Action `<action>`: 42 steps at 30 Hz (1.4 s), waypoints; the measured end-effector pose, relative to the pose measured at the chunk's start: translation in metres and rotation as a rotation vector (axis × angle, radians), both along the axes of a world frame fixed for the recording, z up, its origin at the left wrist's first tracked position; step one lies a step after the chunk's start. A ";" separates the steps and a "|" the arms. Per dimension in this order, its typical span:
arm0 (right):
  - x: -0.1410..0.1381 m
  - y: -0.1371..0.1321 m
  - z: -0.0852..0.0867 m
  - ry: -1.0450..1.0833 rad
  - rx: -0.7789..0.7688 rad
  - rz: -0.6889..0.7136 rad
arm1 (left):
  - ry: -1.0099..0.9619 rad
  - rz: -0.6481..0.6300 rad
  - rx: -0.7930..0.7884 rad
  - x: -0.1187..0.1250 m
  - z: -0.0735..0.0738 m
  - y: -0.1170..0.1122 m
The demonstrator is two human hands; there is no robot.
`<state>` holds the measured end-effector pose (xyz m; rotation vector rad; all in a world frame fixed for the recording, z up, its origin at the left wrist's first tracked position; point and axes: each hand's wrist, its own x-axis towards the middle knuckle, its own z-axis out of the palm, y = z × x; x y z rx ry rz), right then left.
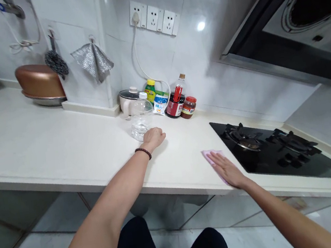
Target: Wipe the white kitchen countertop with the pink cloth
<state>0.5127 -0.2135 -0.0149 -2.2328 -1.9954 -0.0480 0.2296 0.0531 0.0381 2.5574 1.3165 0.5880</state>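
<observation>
My left hand [154,137], with a dark bead bracelet [143,153] at the wrist, is curled into a loose fist low over the counter. Nothing shows sticking out of its fingers. Right behind it stands a clear plastic bottle [140,113] with a white cap and some clear liquid in it. The hand covers a bit of the bottle's base, and I cannot tell whether they touch. My right hand [226,169] lies flat, fingers stretched out, on a pink cloth [208,155] on the white countertop [176,155], left of the stove.
A black gas stove [269,154] sits at the right under a range hood [292,34]. Along the wall stand a small lidded pot [129,98], a dark jar [175,106], a red-lidded jar [189,108] and a white-blue packet [160,103]. A copper-coloured pan [39,82] rests at the left.
</observation>
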 end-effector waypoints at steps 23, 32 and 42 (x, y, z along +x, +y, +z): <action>-0.200 0.123 0.019 0.130 -0.099 0.276 | 0.003 0.007 0.026 0.003 0.004 -0.003; -0.204 0.137 0.014 0.325 0.015 0.298 | -0.053 -0.057 -0.014 0.005 -0.004 -0.011; -0.175 0.152 0.003 1.363 0.454 0.029 | -0.172 -0.182 -0.105 0.004 -0.014 -0.058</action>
